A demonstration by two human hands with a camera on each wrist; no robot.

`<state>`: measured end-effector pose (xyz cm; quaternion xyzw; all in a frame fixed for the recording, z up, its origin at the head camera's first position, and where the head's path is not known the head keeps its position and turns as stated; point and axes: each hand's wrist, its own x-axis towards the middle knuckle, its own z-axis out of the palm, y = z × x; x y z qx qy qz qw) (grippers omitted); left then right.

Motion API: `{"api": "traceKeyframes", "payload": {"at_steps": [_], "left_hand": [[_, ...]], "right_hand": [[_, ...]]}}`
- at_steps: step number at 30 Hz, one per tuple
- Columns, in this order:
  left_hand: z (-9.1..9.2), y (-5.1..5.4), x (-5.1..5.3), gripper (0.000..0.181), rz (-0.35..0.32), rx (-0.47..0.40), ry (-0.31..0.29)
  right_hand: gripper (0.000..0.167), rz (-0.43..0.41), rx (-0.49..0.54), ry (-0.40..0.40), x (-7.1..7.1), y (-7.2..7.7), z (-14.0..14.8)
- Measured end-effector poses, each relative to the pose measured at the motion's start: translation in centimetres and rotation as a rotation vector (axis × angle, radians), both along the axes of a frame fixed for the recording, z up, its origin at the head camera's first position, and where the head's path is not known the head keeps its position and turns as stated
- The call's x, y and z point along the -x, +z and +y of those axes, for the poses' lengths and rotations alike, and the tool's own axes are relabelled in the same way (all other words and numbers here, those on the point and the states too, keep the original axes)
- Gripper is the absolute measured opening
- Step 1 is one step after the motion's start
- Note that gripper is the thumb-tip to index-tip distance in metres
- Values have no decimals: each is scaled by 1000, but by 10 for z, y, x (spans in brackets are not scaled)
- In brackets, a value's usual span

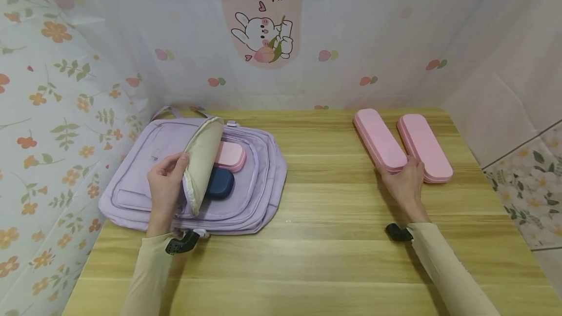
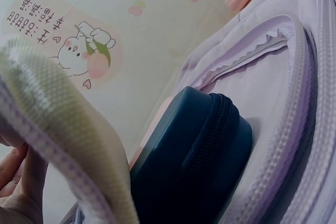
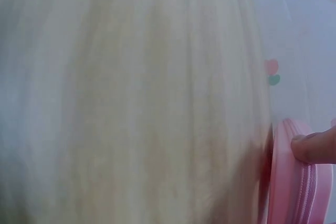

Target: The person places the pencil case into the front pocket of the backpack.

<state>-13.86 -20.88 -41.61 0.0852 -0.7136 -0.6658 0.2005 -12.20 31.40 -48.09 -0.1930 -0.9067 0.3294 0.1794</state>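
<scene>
Your left hand (image 1: 167,179) pinched the bag flap (image 1: 204,162) at nine o'clock; your right hand (image 1: 404,183) gripped a pink case (image 1: 379,138) at three o'clock.

Backpack (image 1: 204,160) laid on table (image 1: 325,243) at frame left, two cases (image 1: 230,155) held inside, two others (image 1: 380,139) paired at frame right

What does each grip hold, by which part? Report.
Left grip: lilac backpack's pocket flap, by its edge. Right grip: left pink zippered case, by its near end.
</scene>
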Motion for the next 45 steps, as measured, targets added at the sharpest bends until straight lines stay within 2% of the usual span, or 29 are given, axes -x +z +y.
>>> {"api": "traceKeyframes", "payload": {"at_steps": [13, 22, 34, 45], "left_hand": [[0, 0, -1, 15, 4, -6, -10], [0, -1, -1, 6, 9, -21, -6], [0, -1, 0, 12, 4, -12, -4], [1, -2, -1, 10, 6, -31, -6]], "right_hand": [[73, 39, 1, 88, -4, 15, -17], [74, 75, -34, 167, -3, 24, -38], [72, 172, -91, 298, -9, 35, -68], [70, 149, -55, 452, -15, 47, -98]]}}
